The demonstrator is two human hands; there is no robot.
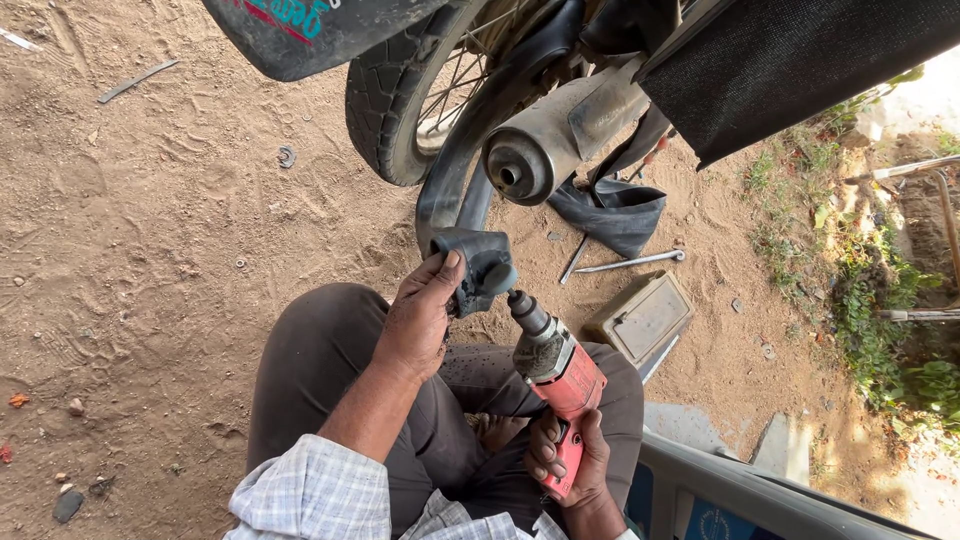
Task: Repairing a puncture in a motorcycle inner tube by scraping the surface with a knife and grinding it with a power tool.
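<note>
A person sits on the sandy ground (150,250) behind a motorbike. The left hand (425,320) holds a black rubber tube (470,265). The fingers (440,275) are wrapped round a folded part of it, with the thumb on top. The tube bends up from the hand toward the back wheel (395,95) of the bike.

The right hand (570,455) holds a red drill (555,385). Its fingers (545,460) are closed tight round the red handle, low down by the person's lap. The drill points up and to the left. A round grey tip (498,277) at its end touches the folded tube, just beside the left hand. So the tube is squeezed in the left hand, in the air above the knees, and the drill tip meets it there.

Above the hands hangs the silver exhaust pipe (550,140) of the bike. More black rubber (610,215) lies crumpled on the ground under it. Near that lie a long metal bar (630,262) and a grey metal box (645,318) with a flat lid. Green weeds (880,310) grow at the right side. A small metal ring (287,156) lies on the sand at the left, well apart from the hands. The person wears brown trousers (320,360) and a checked shirt sleeve (310,495).
</note>
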